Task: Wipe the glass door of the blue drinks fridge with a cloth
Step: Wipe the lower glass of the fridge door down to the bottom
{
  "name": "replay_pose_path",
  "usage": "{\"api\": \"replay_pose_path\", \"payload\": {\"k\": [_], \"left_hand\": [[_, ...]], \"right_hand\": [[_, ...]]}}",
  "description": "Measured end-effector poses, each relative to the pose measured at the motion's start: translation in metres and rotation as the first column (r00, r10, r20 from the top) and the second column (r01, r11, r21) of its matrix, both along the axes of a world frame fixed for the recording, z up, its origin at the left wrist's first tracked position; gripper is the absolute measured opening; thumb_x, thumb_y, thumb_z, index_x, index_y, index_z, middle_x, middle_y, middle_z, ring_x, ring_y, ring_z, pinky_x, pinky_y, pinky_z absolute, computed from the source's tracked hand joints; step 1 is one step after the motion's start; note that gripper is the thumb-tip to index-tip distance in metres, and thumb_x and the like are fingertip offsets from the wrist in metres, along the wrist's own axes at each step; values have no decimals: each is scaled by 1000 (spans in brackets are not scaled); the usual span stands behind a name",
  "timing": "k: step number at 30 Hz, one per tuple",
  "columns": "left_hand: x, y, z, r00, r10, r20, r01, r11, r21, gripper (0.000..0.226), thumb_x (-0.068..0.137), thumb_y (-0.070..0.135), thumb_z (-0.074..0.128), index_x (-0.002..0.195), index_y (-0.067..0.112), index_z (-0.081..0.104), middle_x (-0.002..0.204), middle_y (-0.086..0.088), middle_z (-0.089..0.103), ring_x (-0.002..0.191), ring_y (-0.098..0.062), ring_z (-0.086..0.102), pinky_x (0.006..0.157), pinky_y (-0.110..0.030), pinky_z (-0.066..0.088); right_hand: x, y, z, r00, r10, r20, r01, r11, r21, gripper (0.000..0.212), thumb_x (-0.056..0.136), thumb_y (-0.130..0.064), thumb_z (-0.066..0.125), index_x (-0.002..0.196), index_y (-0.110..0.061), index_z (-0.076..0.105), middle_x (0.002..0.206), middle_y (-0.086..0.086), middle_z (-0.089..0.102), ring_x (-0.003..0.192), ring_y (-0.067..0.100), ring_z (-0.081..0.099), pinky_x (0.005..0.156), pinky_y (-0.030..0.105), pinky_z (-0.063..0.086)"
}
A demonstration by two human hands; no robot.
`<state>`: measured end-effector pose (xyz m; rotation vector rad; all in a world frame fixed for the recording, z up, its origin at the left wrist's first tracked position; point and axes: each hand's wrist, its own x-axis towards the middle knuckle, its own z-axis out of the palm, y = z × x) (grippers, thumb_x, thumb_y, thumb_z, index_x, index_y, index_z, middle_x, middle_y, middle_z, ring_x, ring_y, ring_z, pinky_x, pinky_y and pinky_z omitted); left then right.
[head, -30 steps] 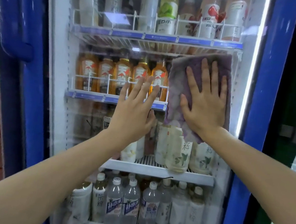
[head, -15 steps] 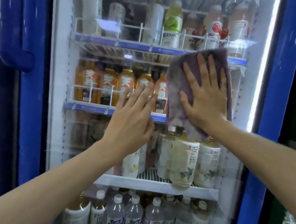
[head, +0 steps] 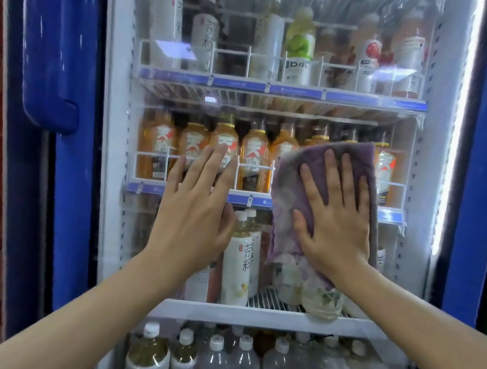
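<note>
A moulded blue handle [head: 57, 45] sits at the door's left edge. Behind the glass door [head: 278, 102], wire shelves [head: 279, 89] carry amber bottles [head: 251, 162]. The soft purple cloth [head: 291, 190] lies flat under the right hand [head: 334, 224], fingers spread. The left hand [head: 196, 212] rests beside it, fingers straight and close together.

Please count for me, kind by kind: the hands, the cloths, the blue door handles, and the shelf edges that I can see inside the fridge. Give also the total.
hands: 2, the left hand and the right hand
purple cloth: 1
blue door handle: 1
shelf edges: 3
total: 7
</note>
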<state>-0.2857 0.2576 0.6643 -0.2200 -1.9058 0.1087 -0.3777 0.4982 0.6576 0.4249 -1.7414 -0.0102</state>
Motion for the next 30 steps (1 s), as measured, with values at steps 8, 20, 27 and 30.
{"api": "replay_pose_path", "payload": {"k": [8,20,27,30], "left_hand": [[-2,-39,-6,1000,-8,-25,8,1000,17,60,97,21,56,154,7,44,167,-14,33,156,-31,28,128,-56,20],[-17,-54,-13,997,-20,-71,16,999,-52,66,95,22,51,158,8,39,168,-16,30,156,-34,26,125,-58,24],[-14,-80,-9,999,2,-55,-14,975,-224,69,100,24,44,165,11,25,173,-14,19,161,-29,15,128,-57,19],[-10,-97,-4,997,-1,-79,-19,967,-255,68,100,21,41,165,12,24,175,-10,10,162,-27,8,130,-55,12]], "right_hand": [[-2,-7,52,1000,12,-27,-9,994,113,74,97,-50,39,165,-27,21,173,13,8,160,34,5,127,54,2],[9,-58,3,1000,25,15,-25,999,-26,71,103,-46,36,166,-24,13,173,13,0,160,35,-1,128,54,1],[10,-55,-11,1000,-2,4,1,988,155,75,98,-46,40,165,-24,18,173,14,4,160,35,1,127,54,-2],[9,-58,32,1000,13,-17,-9,975,222,73,98,-47,37,166,-25,18,173,13,4,160,33,2,128,55,0]]}}
